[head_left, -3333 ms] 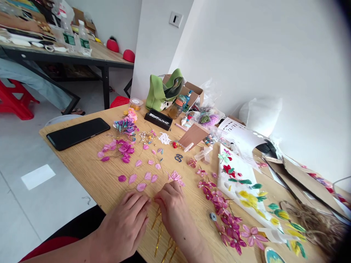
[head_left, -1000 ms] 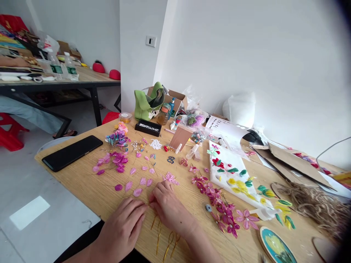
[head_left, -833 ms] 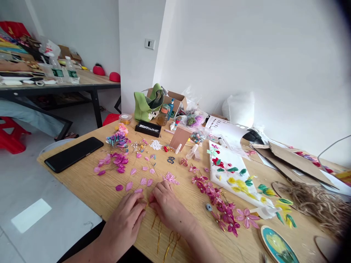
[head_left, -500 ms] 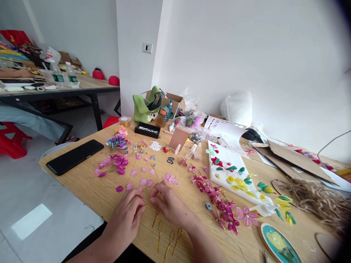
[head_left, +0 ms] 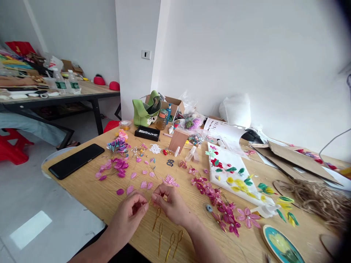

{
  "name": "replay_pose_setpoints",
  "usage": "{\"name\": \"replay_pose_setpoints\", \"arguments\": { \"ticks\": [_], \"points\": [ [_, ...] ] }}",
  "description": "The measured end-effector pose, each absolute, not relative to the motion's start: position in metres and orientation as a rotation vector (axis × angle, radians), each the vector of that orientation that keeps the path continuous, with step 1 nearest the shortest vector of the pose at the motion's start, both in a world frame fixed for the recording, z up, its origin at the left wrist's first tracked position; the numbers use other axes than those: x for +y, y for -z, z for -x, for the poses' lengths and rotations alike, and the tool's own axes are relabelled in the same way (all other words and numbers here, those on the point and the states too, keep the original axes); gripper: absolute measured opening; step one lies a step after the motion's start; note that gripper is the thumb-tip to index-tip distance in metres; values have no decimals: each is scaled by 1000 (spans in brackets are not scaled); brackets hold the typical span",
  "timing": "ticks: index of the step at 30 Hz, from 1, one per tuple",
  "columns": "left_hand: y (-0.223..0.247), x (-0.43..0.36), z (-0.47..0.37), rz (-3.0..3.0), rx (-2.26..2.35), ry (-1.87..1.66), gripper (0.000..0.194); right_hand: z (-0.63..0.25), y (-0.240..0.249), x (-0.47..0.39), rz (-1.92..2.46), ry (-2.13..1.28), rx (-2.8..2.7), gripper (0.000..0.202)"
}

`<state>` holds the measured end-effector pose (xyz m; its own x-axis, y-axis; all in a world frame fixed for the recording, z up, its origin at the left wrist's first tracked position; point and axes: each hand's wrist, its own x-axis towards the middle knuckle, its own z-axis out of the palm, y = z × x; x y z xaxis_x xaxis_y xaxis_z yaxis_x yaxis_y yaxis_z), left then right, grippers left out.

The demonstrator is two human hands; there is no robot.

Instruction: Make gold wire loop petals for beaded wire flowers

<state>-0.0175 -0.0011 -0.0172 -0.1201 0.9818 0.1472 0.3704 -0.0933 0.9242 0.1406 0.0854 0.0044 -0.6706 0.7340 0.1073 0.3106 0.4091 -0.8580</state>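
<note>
My left hand [head_left: 131, 215] and my right hand [head_left: 170, 204] meet near the table's front edge, thumbs and fingers pinched close together. Between the fingertips shows a thin golden wire, mostly hidden. Several twisted gold wire loops [head_left: 160, 237] lie on the wood just below my right hand. Loose pink petals [head_left: 144, 184] are scattered beyond my hands, and a bunch of pale pink petals [head_left: 170, 180] sits behind my right hand. To the right, magenta flowers [head_left: 215, 197] form a long cluster beside a grey bobbin [head_left: 209, 208].
A black phone [head_left: 76, 160] lies at the left edge. Farther back stand a green bag [head_left: 144, 113], a jar [head_left: 161, 119] and a black tray [head_left: 147, 133]. A white board [head_left: 225, 171] with coloured flowers, an oval painted plate [head_left: 282, 244] and brown fibre [head_left: 315, 201] are on the right.
My hands have come closer together, with my left hand turned so its thumb and fingertips meet near my right fingertips. The view has shifted slightly.
</note>
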Motion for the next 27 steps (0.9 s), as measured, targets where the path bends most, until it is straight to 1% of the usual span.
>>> {"name": "replay_pose_setpoints", "arguments": {
  "ticks": [5,11,15,17,23,27],
  "points": [
    [12,1,17,-1462,1528,-1218,28,-140,-8,86,908,-1166,-2207,22],
    [15,0,19,-1624,1561,-1208,25,-144,-8,87,917,-1106,-2296,15],
    [23,-4,22,-1818,1650,-1226,16,-147,-7,88,961,-1000,-2386,14],
    [27,-6,23,-1954,1697,-1243,14,-148,-7,87,976,-933,-2432,15],
    [38,-9,25,-2338,1777,-1126,21,-148,-6,84,964,-763,-2557,22],
    [42,-9,24,-2457,1788,-1063,30,-146,-3,82,966,-557,-2665,19]
  ]
}}
